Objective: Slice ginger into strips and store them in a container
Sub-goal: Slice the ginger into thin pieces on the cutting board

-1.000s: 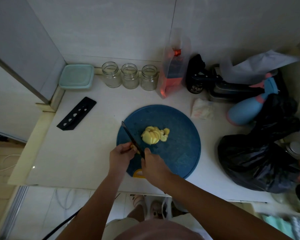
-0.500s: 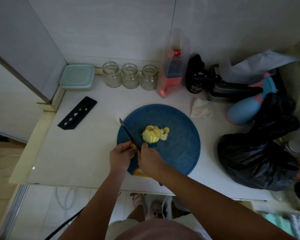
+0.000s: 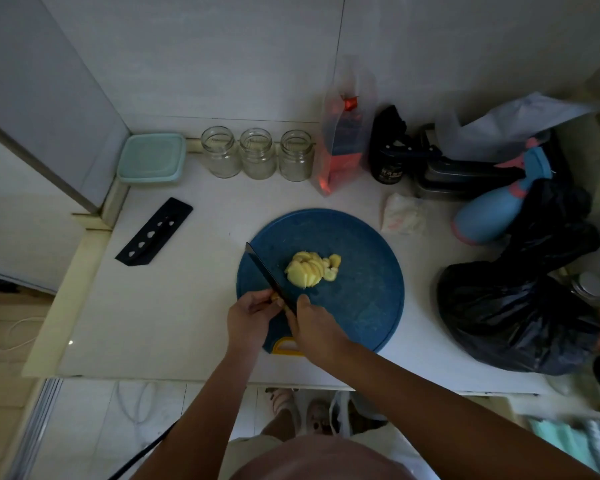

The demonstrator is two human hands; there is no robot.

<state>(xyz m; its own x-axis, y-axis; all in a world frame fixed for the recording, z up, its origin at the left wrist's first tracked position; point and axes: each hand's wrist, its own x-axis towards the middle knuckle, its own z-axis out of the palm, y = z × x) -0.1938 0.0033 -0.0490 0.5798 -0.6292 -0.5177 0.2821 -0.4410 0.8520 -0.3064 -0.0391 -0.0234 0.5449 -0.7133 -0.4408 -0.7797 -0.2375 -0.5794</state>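
**Ginger (image 3: 312,270) sliced; strips and storing not yet done**

The pale yellow slices lie fanned in a small pile near the middle of the round blue cutting board (image 3: 361,306), which sits toward the front edge of the worktop (image 3: 187,306). At the board's front-left rim, the left hand (image 3: 252,315) curls its fingertips onto a small piece (image 3: 275,298), apparently the last end of the root, held against the black knife (image 3: 267,271). The right hand (image 3: 314,323) is wrapped round the knife's handle, with the blade pointing toward the back-left. Where the edge meets the piece is too small to make out.

By the look of it, the slicing is nearly finished. The pile is flat rounds rather than strips, so the rounds are yet to be stacked and cut lengthwise. Nothing has been stored: the teal container (image 3: 151,157) stands lidded in the back-left corner, well apart from the board. Three open glass jars (image 3: 258,154) stand beside it along the back edge and appear empty.
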